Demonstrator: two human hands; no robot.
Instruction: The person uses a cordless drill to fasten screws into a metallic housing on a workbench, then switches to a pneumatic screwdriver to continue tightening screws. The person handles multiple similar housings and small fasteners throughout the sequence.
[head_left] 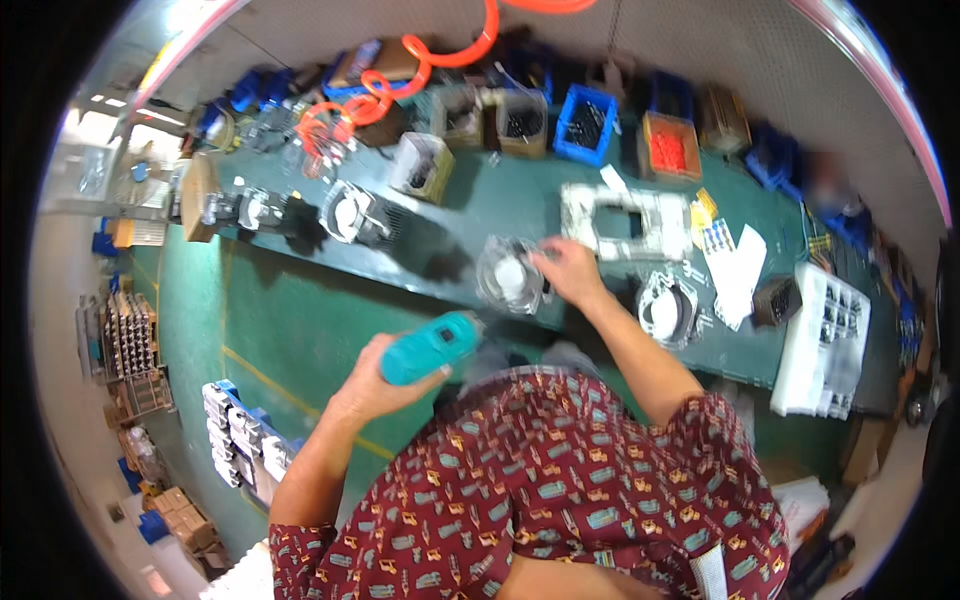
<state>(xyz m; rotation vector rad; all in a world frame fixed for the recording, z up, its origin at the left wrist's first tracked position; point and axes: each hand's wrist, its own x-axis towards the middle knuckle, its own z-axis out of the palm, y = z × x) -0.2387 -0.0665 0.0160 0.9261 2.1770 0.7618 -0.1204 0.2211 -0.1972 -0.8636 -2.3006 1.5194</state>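
Note:
My left hand (368, 388) is wrapped round a teal cordless power tool (428, 350), which hangs in front of the bench edge with its front end toward the bench. Its tip is too blurred to make out. At the front edge of the bench stands a round metal assembly (508, 276) with a pale disc in its middle. On the right side of its rim rest the bent fingers of my right hand (568, 268), closed as if pinching it. A similar round assembly (662, 308) sits to the right, and a white rectangular frame (626, 222) lies behind my right hand.
Dark motor-like units (352, 214) stand along the bench to the left. Blue bins (585, 124) and a box of red parts (670, 147) line the back. A coiled orange hose (380, 84) hangs above. White sheets (735, 270) and a white tray (822, 340) lie right.

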